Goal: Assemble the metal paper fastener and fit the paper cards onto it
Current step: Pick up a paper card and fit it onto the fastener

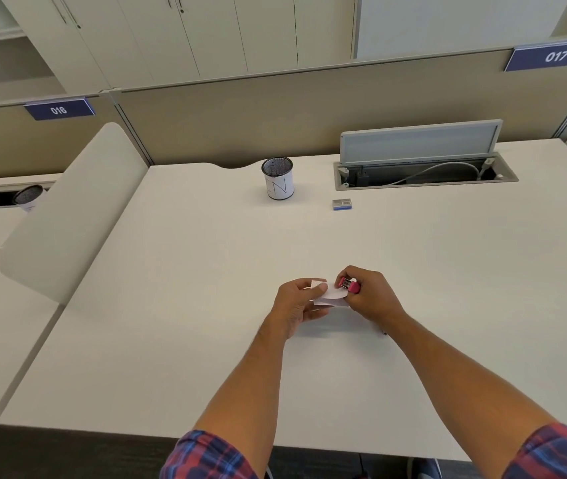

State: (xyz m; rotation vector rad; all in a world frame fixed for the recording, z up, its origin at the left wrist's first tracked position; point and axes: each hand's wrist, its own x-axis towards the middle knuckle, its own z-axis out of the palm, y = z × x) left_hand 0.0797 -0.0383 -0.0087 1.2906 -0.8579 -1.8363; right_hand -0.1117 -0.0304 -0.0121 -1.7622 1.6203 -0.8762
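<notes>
Over the middle of the white desk (206,305) my left hand (297,305) pinches a small stack of white paper cards (330,296) between thumb and fingers. My right hand (368,295) grips a small pink stapler-like metal fastener (349,284), its metal mouth placed over the right edge of the cards. The two hands are close together, just above the desk. The lower cards are partly hidden by my fingers.
A mesh pen cup (277,178) with a white label stands at the back centre. A small blue box (342,204) lies to its right. Behind that, a cable tray (423,174) stands with its lid raised. A divider panel (67,216) borders the desk's left side.
</notes>
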